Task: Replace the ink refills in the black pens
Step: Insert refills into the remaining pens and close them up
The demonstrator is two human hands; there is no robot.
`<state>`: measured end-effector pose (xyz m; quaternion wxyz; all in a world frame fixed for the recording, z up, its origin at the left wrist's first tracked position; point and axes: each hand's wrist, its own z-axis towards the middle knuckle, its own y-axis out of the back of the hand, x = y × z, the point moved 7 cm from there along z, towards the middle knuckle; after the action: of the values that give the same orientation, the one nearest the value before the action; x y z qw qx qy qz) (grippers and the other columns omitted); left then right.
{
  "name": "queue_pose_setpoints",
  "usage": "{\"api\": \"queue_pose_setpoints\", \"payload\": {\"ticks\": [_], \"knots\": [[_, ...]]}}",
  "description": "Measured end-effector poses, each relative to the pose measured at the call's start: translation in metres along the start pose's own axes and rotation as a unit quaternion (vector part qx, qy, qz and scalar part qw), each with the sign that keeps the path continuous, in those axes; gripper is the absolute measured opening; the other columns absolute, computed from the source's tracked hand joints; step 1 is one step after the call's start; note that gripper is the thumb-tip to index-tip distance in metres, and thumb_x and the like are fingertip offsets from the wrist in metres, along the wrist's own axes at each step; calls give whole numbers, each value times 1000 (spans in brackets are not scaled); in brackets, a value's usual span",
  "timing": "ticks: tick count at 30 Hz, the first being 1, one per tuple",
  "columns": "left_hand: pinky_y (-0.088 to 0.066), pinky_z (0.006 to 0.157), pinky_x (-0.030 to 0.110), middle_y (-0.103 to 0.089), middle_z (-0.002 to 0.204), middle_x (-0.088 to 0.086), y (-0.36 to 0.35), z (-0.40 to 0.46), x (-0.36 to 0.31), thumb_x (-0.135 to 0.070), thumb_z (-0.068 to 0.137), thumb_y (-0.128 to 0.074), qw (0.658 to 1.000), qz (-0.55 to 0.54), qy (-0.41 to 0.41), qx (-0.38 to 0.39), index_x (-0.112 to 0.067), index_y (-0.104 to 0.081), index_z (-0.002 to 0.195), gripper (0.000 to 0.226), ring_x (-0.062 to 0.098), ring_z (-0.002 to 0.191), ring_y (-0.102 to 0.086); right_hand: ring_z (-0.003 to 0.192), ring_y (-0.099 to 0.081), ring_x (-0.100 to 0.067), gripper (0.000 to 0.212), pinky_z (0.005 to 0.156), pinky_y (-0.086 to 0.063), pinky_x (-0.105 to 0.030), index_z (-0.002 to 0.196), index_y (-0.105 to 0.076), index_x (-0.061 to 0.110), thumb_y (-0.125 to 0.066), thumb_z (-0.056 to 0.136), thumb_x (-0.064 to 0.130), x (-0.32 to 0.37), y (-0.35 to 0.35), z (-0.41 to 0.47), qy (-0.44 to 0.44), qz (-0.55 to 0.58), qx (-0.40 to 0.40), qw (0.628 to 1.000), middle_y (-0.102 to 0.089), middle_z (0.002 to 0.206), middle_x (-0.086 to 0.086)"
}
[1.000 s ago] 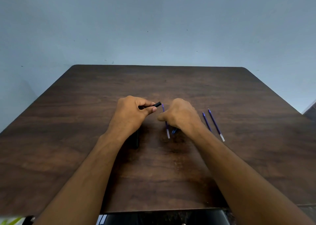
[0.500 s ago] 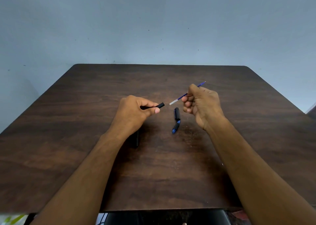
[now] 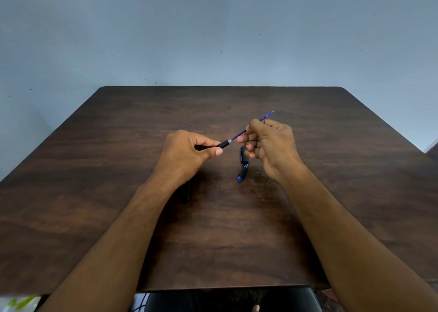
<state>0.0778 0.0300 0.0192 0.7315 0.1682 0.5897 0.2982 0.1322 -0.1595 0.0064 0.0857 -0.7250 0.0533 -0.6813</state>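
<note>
Refill meeting barrel, both hands raised over a dark wooden surface (image 3: 237,240).

Left hand (image 3: 184,153): knuckles up, forearm angled in from lower left, fingers (image 3: 208,143) and thumb closed round a black pen barrel (image 3: 224,144) whose open end sticks out just past the fingertips, pointing right. Right hand (image 3: 272,143): curled into a loose fist, forearm in from lower right, thumb and forefinger pinching a blue ink refill (image 3: 239,135); its pale end sits at the barrel's mouth, its tip (image 3: 272,111) rising up and away beyond the knuckles. Black and blue pen parts (image 3: 242,167) lie on the surface just below the right fingers. Another dark piece (image 3: 188,191) shows partly under the left wrist, not identifiable.
</note>
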Motion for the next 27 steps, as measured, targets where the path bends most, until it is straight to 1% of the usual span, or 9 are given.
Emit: {"api": "queue_pose_setpoints", "payload": {"ticks": [3,6,8,12,16,19,23,27], "knots": [[-41,71,7,-69,80,-26,1,0,-1,-34,76,-81,1000,-4,-6,-3,-32,-77,97,22,-15,85,-63,45,-51,-17,11,42,-40,-26,73,-63,5,-62,84,3,-5,-4,0,-2,-16,26,1000,-73,69,-20],[-41,67,4,-70,81,-25,3,-1,-2,-33,77,-81,1000,0,-14,-16,-30,-77,99,23,-14,83,-63,48,-53,-16,8,45,-42,-27,80,-70,3,-66,86,6,-9,-6,0,-4,-37,56,998,-74,75,-22],[-41,65,0,-70,82,-24,3,-1,-3,-33,77,-81,1000,-1,-19,-20,-29,-77,100,23,-15,83,-63,49,-52,-16,8,45,-42,-28,81,-72,2,-70,87,6,-10,-7,0,-8,-43,74,996,-74,76,-23],[-42,67,-1,-70,83,-24,3,-1,-5,-31,78,-81,999,-5,-24,-21,-28,-77,100,23,-16,83,-62,50,-52,-15,8,45,-42,-28,81,-75,1,-74,87,7,-11,-9,-1,-8,-61,103,993,-73,76,-22],[-43,71,5,-68,82,-25,3,-1,-4,-29,80,-80,1000,-3,-15,-16,-27,-77,101,22,-16,84,-62,50,-54,-14,9,47,-44,-28,81,-75,0,-75,87,6,-11,-8,-2,-9,-60,105,993,-74,78,-21],[-42,66,2,-67,80,-25,4,-1,-5,-27,79,-80,1000,-5,-16,-23,-26,-77,101,21,-16,80,-62,52,-55,-16,5,49,-46,-30,83,-76,0,-75,86,4,-9,-7,-2,-12,-26,96,995,-73,77,-21],[-41,69,4,-71,87,-20,4,0,-5,-25,80,-79,1000,1,-13,-25,-25,-77,102,22,-12,82,-62,54,-57,-19,10,50,-50,-29,91,-75,-5,-73,87,4,-6,-2,-1,-1,30,73,997,-71,72,-17],[-40,67,0,-67,83,-24,4,0,-4,-22,82,-78,999,5,-22,-30,-25,-77,103,22,-12,82,-61,54,-56,-17,10,51,-47,-30,78,-76,0,-80,84,8,-7,-6,-4,12,-16,93,995,-67,68,-12]]}}
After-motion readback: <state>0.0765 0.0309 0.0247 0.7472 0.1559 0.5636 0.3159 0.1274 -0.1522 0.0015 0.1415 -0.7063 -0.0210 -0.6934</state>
